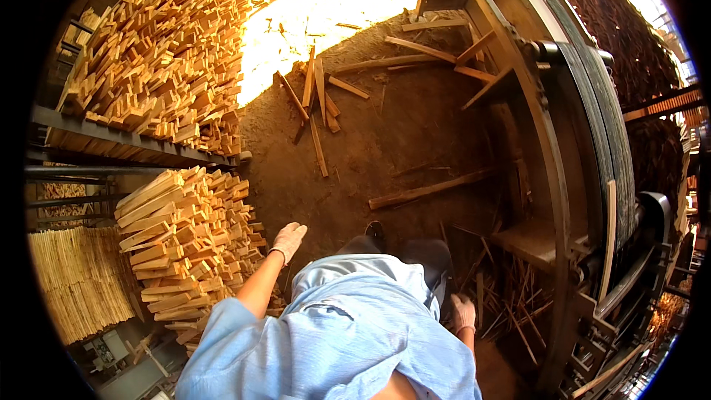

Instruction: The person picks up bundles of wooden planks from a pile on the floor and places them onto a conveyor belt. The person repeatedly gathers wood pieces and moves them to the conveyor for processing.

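My left hand (290, 239), in a pale work glove, is held out from my side with its fingers loosely extended. Nothing is in it, and the nearest thing is a stack of cut wooden pieces (189, 241) on the left. Low beside my right leg hangs my right hand (464, 312), gloved as well. Its fingers look loosely apart with nothing held, though they are partly turned away. Thin wood scraps (511, 311) lie on the ground to its right.
A tall wood stack (163, 52) rises at the far left above a metal rail (133, 137). Loose slats (318, 96) and a long piece of wood (429, 189) lie on the dirt floor (355, 148). Along the right runs a belt machine (592, 104) with a wooden frame.
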`<state>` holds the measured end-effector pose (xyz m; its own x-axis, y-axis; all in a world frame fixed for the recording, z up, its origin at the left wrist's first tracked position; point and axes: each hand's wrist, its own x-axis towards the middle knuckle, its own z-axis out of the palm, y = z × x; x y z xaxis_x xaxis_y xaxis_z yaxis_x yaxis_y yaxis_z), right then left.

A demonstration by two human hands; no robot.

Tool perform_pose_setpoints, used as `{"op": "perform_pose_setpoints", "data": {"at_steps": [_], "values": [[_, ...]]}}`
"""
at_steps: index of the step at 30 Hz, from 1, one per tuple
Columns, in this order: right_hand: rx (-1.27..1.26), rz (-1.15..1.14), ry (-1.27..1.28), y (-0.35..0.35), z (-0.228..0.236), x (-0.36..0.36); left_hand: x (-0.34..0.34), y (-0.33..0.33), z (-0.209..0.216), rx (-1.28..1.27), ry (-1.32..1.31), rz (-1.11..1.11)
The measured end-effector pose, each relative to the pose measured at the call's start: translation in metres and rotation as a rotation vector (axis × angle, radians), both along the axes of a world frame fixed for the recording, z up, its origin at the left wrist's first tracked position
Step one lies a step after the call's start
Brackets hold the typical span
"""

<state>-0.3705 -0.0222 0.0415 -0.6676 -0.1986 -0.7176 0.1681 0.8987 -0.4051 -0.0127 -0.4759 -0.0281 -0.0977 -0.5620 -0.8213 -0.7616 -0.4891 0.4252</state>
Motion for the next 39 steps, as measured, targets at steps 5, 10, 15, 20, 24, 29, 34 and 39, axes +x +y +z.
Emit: {"op": "perform_pose_setpoints", "data": {"at_steps": [5,10,15,20,24,29,34,39], "values": [[-0.002,0.053,-0.076,-0.159,0.03,-0.068,-0.021,-0.074,0.02,-0.028,0.1,0.322],[0.097,0.156,-0.224,-0.281,-0.005,-0.106,-0.015,-0.144,-0.004,-0.075,0.178,0.409],[0.212,0.507,-0.187,-0.413,-0.069,-0.148,-0.01,-0.201,-0.016,0.078,0.154,0.623],[0.171,0.754,-0.191,-0.567,-0.125,-0.155,-0.024,-0.284,-0.032,0.076,0.031,0.474],[0.227,0.856,-0.18,-0.69,-0.18,-0.162,-0.056,-0.375,-0.075,0.043,0.089,0.372],[0.141,0.824,-0.15,-0.826,-0.333,-0.165,-0.089,-0.502,-0.229,0.02,-0.014,-0.104],[-0.003,0.898,0.099,-0.941,-0.494,-0.159,-0.128,-0.599,-0.411,0.0,-0.138,-0.139],[0.094,0.734,0.432,-0.985,-0.594,-0.112,-0.173,-0.637,-0.5,-0.132,0.136,0.181]]}}
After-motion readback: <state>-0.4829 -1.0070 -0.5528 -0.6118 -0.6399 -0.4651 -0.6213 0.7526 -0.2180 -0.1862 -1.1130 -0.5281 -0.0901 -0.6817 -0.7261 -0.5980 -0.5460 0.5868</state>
